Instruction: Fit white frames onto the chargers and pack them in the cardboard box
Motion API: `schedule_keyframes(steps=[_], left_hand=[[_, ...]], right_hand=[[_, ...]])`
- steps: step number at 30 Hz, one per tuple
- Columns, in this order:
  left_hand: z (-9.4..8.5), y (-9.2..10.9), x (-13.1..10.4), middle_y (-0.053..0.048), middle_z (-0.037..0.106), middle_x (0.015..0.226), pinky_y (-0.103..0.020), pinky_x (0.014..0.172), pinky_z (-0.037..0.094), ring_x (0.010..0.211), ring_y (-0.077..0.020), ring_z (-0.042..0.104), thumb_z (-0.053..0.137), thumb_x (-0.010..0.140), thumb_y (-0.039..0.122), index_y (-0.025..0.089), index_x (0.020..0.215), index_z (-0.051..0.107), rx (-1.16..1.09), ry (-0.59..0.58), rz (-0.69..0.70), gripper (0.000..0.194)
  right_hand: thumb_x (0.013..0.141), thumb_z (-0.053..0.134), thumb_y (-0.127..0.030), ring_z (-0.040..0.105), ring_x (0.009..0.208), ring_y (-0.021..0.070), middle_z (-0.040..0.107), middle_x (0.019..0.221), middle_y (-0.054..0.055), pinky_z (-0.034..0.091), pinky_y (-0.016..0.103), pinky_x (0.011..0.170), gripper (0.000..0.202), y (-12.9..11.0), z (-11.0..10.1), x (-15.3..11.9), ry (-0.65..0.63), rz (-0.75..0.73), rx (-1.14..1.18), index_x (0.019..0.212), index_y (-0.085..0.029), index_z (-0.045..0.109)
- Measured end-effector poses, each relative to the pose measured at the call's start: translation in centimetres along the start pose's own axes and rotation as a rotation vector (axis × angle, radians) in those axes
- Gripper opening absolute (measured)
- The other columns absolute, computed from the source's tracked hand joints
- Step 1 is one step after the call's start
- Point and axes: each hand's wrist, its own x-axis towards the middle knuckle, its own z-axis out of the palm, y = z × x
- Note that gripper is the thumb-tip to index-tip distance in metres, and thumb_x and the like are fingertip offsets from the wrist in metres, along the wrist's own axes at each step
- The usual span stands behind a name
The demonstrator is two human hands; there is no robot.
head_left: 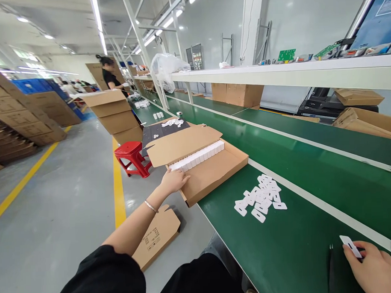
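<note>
My left hand reaches over the near corner of an open cardboard box. Its fingers are partly stretched at the near end of a row of white pieces standing along the box's left side. No held object shows in it, and some fingertips are hidden. At the lower right, my right hand pinches a small white plastic plate with a dark slot, tilted above the green bench. Dark tweezers lie just left of that hand. A loose pile of similar white plates lies between the box and my right hand.
The green bench has a pale strip running along it. Left of it are a red stool and a flat carton on the floor. A white shelf spans above. Another person stands farther along.
</note>
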Motion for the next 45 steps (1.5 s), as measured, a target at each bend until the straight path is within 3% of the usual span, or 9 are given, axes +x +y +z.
schedule_keyframes(steps=[4,7,12,17,22,26,36,41,45], left_hand=[[-1.0,1.3,0.6,-0.016,0.077,0.111,-0.061,0.113,0.039,0.119,-0.0364,0.067,0.048,0.103,0.041,0.017,0.097,0.074,0.019,0.009,-0.012,0.036],[-2.4,4.3,0.4,-0.022,0.068,0.131,-0.06,0.116,0.038,0.135,-0.0406,0.055,0.054,0.099,0.036,0.016,0.113,0.072,0.03,0.109,0.039,0.031],[-2.9,14.1,-1.5,-0.019,0.05,0.156,-0.054,0.118,0.041,0.147,-0.0376,0.043,0.046,0.105,0.038,0.021,0.138,0.061,-0.166,0.401,0.365,0.041],[1.4,25.2,-2.1,-0.015,0.033,0.172,-0.061,0.131,0.019,0.16,-0.0383,0.026,0.051,0.1,0.066,0.023,0.161,0.04,-0.304,0.34,0.972,0.075],[4.1,32.2,1.0,-0.015,0.029,0.173,-0.063,0.131,0.016,0.162,-0.0372,0.024,0.043,0.102,0.069,0.027,0.164,0.038,-0.401,0.25,1.109,0.075],[4.1,33.0,3.7,-0.01,0.043,0.168,-0.06,0.129,0.024,0.157,-0.0315,0.038,0.043,0.108,0.052,0.034,0.155,0.052,-0.416,0.18,1.025,0.051],[4.8,28.4,7.4,-0.006,0.051,0.163,-0.061,0.126,0.032,0.152,-0.0281,0.045,0.04,0.109,0.029,0.034,0.148,0.059,-0.365,0.21,0.706,0.044],[3.5,28.5,7.1,-0.013,0.055,0.157,-0.061,0.123,0.037,0.151,-0.0363,0.044,0.047,0.101,0.016,0.026,0.136,0.071,-0.342,0.211,0.619,0.044],[2.2,27.7,4.4,-0.012,0.054,0.157,-0.059,0.124,0.037,0.151,-0.0381,0.043,0.056,0.097,0.02,0.025,0.112,0.08,-0.319,0.212,0.642,0.029]], right_hand=[[0.088,0.043,-0.059,0.07,0.091,0.0383,0.068,0.096,0.016,0.051,0.048,0.064,0.039,-2.3,-1.9,-0.6,-0.061,0.097,0.066,0.095,-0.026,0.063],[0.086,0.045,-0.059,0.069,0.084,0.0347,0.069,0.094,0.014,0.05,0.044,0.061,0.039,-3.6,-3.0,-1.3,-0.068,0.116,0.094,0.091,-0.025,0.063],[0.085,0.045,-0.055,0.068,0.079,0.0299,0.071,0.091,0.011,0.048,0.039,0.062,0.036,-4.6,-3.8,-2.3,-0.034,0.158,0.085,0.089,-0.024,0.063],[0.089,0.048,-0.047,0.068,0.083,0.026,0.069,0.092,0.009,0.047,0.034,0.065,0.028,-5.2,-4.3,-2.8,-0.038,0.125,0.05,0.092,-0.023,0.063],[0.095,0.047,-0.043,0.067,0.083,0.0233,0.067,0.097,0.008,0.046,0.031,0.065,0.029,-5.8,-4.9,-3.3,-0.07,0.138,0.015,0.101,-0.021,0.065],[0.098,0.046,-0.039,0.066,0.08,0.0213,0.065,0.098,0.008,0.045,0.029,0.061,0.026,-5.9,-5.0,-3.5,-0.079,0.132,-0.006,0.102,-0.021,0.064],[0.103,0.045,-0.036,0.064,0.078,0.0196,0.062,0.105,0.007,0.042,0.028,0.059,0.023,-6.2,-4.7,-3.9,-0.103,0.133,-0.058,0.11,-0.02,0.06],[0.103,0.045,-0.036,0.065,0.078,0.0192,0.062,0.108,0.007,0.041,0.028,0.058,0.022,-6.4,-4.7,-4.0,-0.105,0.131,-0.062,0.111,-0.021,0.059],[0.103,0.046,-0.035,0.065,0.078,0.0185,0.062,0.108,0.007,0.041,0.027,0.059,0.021,-6.6,-4.9,-4.1,-0.117,0.139,-0.069,0.112,-0.02,0.059]])
